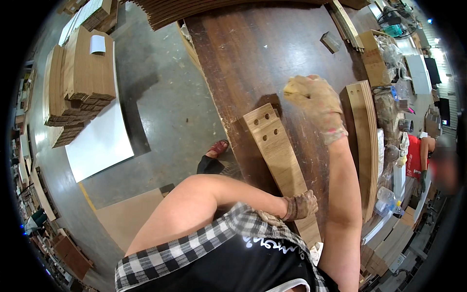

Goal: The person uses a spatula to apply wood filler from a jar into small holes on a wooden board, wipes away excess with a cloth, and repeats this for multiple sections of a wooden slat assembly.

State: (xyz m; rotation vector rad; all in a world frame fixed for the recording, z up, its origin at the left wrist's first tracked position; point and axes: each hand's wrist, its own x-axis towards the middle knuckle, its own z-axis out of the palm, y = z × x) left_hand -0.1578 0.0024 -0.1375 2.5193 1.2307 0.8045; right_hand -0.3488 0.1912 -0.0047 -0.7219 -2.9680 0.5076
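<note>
A pale wooden board point(279, 153) with several round holes near its far end lies slantwise, its near end close to my body. My left hand point(302, 204), in a stained work glove, reaches across the near part of this board, with its fingers curled on the board's edge. Farther out, my right hand point(311, 100) is raised over the brown tabletop point(233, 53), beyond and to the right of the holed end. Its gloved fingers are curled closed and slightly blurred; what they hold, if anything, is hidden.
Stacked boards point(362, 146) stand along the right. A small dark block point(331, 43) lies on the far tabletop, near wooden strips point(346, 24) and a cardboard box point(377, 58). Panel stacks point(80, 73) occupy the floor at left. Another person point(417, 153) works at far right.
</note>
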